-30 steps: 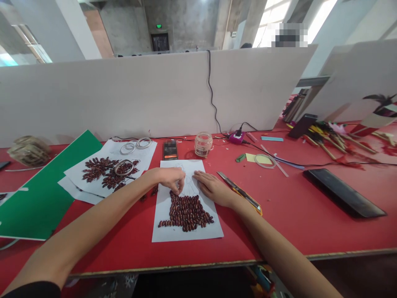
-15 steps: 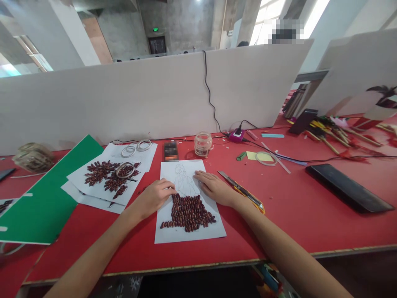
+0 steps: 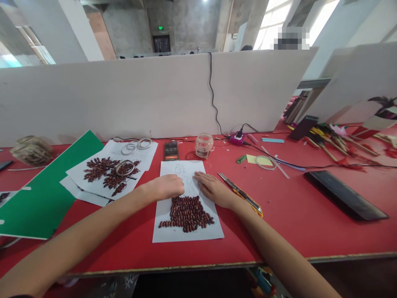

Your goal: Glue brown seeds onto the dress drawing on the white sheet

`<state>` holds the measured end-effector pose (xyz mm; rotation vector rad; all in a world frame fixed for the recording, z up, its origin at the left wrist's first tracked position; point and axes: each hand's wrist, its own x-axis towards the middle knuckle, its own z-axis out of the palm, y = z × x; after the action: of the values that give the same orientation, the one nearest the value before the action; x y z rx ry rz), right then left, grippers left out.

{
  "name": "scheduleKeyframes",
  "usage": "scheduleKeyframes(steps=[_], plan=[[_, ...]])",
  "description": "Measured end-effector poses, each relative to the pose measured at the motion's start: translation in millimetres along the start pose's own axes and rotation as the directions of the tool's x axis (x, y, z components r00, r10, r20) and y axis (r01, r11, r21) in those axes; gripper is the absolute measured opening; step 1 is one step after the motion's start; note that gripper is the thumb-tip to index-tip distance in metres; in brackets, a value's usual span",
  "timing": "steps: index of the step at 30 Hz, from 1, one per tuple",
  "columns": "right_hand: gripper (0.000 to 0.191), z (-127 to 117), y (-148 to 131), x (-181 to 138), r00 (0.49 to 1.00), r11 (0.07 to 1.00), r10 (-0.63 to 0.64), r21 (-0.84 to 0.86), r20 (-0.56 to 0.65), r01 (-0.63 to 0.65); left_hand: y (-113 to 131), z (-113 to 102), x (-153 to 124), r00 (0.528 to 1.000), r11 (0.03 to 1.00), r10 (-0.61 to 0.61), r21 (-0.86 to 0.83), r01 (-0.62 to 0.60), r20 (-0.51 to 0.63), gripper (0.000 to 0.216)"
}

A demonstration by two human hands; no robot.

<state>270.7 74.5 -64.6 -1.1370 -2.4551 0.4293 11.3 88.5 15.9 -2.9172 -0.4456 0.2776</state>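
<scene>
Left hand (image 3: 170, 185) has moved inward over the paper (image 3: 161, 207), curled on what I can't tell, and dragging it low could dislodge beans (image 3: 187, 212) near the flat right hand (image 3: 213, 188).

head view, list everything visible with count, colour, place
drawing sheet: one, white, centre
beans: many, dark red, on drawing and papers
papers: several, white, left
rings: several, pale, left and right
jars: two, clear, centre back, far left
device: one, dark, behind drawing
utility knife: one, yellow and grey, right of drawing
adapter: one, purple, table back
cables: several, black, table back
board: one, green, left
note paper: one, yellow, behind knife
strip: one, light blue, right
flat case: one, black, right
sticks: several, yellowish, far right
table: one, red, foreground
partitions: several, white, behind table
exit sign: one, green, far wall
left hand: one, bare, over drawing
right hand: one, bare, on drawing
</scene>
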Motion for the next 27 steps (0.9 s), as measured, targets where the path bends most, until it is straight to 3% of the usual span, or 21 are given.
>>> scheduleKeyframes(steps=[3, 13, 19, 27], plan=[[0.047, -0.2, -0.3, 0.1, 1.0, 1.0, -0.008, -0.004, 0.001, 0.008, -0.4, -4.5, 2.2, 0.999, 1.0, 0.007, 0.023, -0.008, 0.047, 0.026], [0.046, -2.2, -1.9, 0.0, 1.0, 1.0, 0.001, 0.004, 0.013, -0.001, -7.7, 1.4, 5.8, 0.992, 0.994, 0.107, 0.031, -0.105, -0.07, 0.028], [0.046, -1.9, -3.3, 1.1, 1.0, 1.0, 0.016, -0.008, 0.012, -0.016, -7.2, 2.7, 10.4, 0.987, 0.983, 0.162, 0.09, -0.161, -0.001, 0.025], [0.044, -1.3, -2.3, 0.5, 1.0, 1.0, -0.006, -0.012, -0.006, 0.006, -14.8, 5.4, 14.9, 0.99, 0.989, 0.143, -0.036, -0.144, -0.016, 0.013]])
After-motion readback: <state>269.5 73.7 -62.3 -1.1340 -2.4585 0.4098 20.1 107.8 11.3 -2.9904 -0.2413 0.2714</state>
